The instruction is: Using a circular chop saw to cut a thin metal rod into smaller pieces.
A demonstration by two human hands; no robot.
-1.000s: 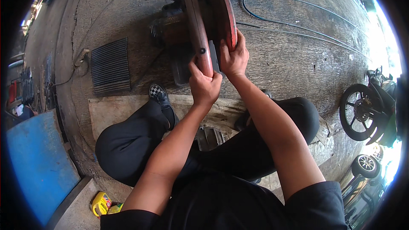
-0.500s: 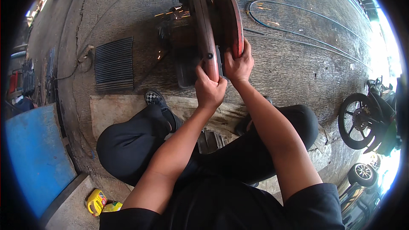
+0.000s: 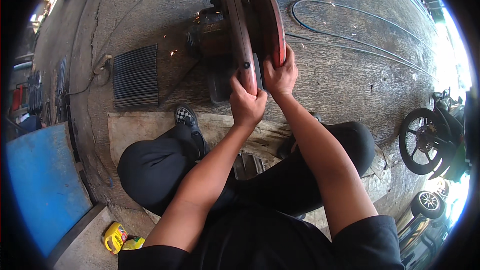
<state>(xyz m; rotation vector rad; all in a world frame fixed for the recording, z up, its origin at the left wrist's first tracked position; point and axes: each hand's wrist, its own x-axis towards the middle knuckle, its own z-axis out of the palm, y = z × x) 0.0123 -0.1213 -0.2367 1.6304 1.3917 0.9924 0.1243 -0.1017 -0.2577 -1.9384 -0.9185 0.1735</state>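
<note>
Blue panel at far left, then a yellow container and a row of dark rods on the floor. Just past the rods, ahead of the knees, a cut-off machine amid sparks, with the left hand wrapped around its reddish handle and the right hand curled firmly over the lower edge of its red guard; farther right, looped cable and a motorcycle.
</note>
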